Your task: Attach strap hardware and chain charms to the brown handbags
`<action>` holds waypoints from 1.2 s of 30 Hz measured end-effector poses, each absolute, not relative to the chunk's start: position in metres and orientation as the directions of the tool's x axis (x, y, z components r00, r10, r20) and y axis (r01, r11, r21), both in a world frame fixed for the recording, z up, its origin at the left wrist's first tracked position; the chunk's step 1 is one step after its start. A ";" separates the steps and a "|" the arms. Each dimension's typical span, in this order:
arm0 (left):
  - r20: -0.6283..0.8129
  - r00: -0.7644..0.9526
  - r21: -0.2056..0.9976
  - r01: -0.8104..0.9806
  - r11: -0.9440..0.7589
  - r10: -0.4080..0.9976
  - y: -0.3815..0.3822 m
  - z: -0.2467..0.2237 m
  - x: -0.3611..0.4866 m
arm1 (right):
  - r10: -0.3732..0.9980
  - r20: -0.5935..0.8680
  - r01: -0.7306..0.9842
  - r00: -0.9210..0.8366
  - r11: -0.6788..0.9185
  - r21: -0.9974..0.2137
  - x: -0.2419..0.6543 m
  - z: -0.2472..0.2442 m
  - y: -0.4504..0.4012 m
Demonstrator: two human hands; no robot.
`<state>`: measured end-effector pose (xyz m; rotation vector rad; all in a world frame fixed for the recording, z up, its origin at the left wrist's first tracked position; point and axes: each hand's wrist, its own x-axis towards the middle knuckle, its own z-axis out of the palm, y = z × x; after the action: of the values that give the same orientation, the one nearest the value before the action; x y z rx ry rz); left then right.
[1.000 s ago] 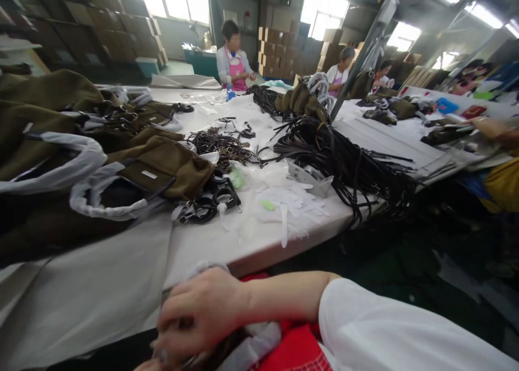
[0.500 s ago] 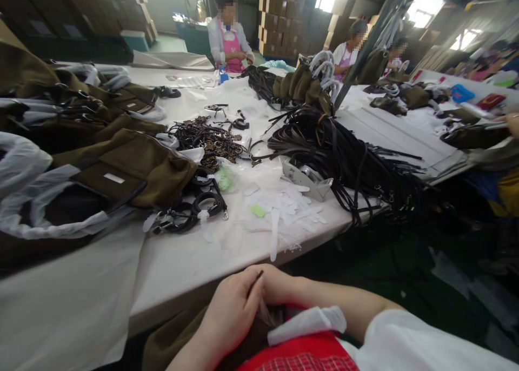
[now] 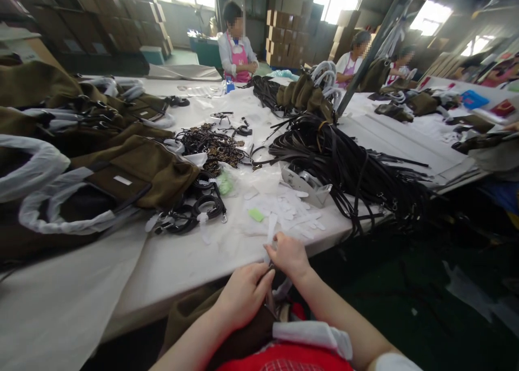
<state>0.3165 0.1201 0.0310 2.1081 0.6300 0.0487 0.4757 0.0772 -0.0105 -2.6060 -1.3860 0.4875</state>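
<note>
An olive bag [image 3: 184, 319] lies on my lap below the table edge, partly hidden by my arms. My left hand [image 3: 245, 292] is closed on a dark, narrow part at its top. Just above and to the right, my right hand [image 3: 291, 254] pinches a white strip [image 3: 272, 225] at the table's edge. The strip's lower end passes by the left fingertips. A white-wrapped handle [image 3: 310, 332] rests against my red apron. Beyond my hands lie a pile of white strips [image 3: 298, 211] and a green slip [image 3: 255, 214].
Olive bags with wrapped handles [image 3: 162, 171] fill the left side. Coiled black straps [image 3: 208, 206] lie before them, chain-like pieces [image 3: 214, 146] behind. A large bundle of black straps [image 3: 320, 144] hangs over the right edge, near a post [image 3: 359, 63]. Several people work across the tables.
My right hand has left my left hand, moved up to the table edge and taken hold of the white strip. The left hand stays at the bag. The view has shifted slightly.
</note>
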 end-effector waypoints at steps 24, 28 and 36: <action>-0.098 0.902 0.793 0.326 -0.515 0.420 0.146 0.018 0.305 | 0.880 -0.177 0.800 0.441 -0.474 -0.368 0.590 0.026 0.083; -0.174 0.923 0.683 0.363 -0.634 0.342 0.169 0.009 0.336 | 0.876 -0.229 0.745 0.425 -0.482 -0.461 0.589 0.000 0.063; -0.310 0.893 0.637 0.450 -0.626 0.326 0.183 -0.010 0.346 | 0.832 -0.162 0.544 0.530 -0.481 -0.688 0.606 -0.019 0.051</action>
<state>0.3461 0.1831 -0.0100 2.2985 0.5531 -0.2107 0.6057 0.0513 -0.0190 -2.1968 -1.1124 0.6568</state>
